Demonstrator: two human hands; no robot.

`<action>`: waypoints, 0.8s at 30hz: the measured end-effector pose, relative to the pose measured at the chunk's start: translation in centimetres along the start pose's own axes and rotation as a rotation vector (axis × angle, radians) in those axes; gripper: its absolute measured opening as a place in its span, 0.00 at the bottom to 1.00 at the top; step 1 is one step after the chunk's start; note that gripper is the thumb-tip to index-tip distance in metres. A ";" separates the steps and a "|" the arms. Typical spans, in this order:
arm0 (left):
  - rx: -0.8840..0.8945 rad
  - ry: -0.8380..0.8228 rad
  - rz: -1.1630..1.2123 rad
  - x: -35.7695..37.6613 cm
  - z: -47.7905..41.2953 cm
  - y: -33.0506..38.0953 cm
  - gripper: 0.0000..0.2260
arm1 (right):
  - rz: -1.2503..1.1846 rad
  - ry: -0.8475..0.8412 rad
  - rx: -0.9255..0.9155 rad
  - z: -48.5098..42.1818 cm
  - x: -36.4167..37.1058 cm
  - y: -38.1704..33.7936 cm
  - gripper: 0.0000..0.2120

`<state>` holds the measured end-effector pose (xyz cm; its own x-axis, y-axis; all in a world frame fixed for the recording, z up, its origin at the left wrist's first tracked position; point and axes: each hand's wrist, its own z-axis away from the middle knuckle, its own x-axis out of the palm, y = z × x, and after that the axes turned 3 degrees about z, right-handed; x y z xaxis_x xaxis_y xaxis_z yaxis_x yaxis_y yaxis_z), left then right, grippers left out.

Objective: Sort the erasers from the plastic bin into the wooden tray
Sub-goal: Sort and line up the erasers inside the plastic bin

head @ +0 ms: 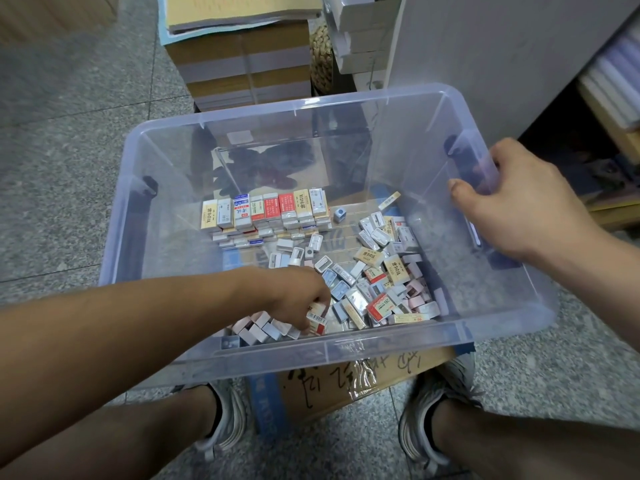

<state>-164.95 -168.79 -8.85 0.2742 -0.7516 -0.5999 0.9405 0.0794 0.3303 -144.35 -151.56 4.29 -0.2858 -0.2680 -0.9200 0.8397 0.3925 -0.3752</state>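
A clear plastic bin (502,323) rests on a cardboard box in front of me. Inside it, several wrapped erasers stand in a neat stack (266,213) at the back left, and a loose pile of erasers (381,282) covers the front right. My left hand (294,296) reaches into the front of the bin and grips a couple of red-and-white erasers (318,318). My right hand (516,199) holds the bin's right rim, fingers curled over the edge. No wooden tray is in view.
The cardboard box (346,386) under the bin has handwriting on it. My two feet in grey shoes (225,417) stand either side of it. Stacked paper boxes (242,57) sit behind the bin, and a grey shelf unit (502,46) stands to the right.
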 end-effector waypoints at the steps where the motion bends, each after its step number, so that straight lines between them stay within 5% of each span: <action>1: 0.001 -0.004 0.018 -0.1 0.0 -0.1 0.16 | -0.001 0.001 -0.001 -0.1 0.0 0.1 0.17; 12: -0.046 -0.122 -0.037 -0.1 0.3 0.5 0.17 | -0.017 0.013 -0.022 -0.2 0.2 0.3 0.17; 17: -0.085 -0.070 0.203 -1.0 0.7 0.2 0.06 | -0.030 0.014 -0.025 -0.2 0.2 0.3 0.17; 24: -0.051 0.038 0.483 -2.4 0.3 1.3 0.14 | -0.039 0.004 -0.015 -0.2 0.1 0.2 0.17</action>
<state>-164.45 -167.05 -6.74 0.6884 -0.5961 -0.4133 0.7119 0.4461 0.5424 -144.35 -151.33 4.08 -0.3201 -0.2801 -0.9050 0.8211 0.3945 -0.4125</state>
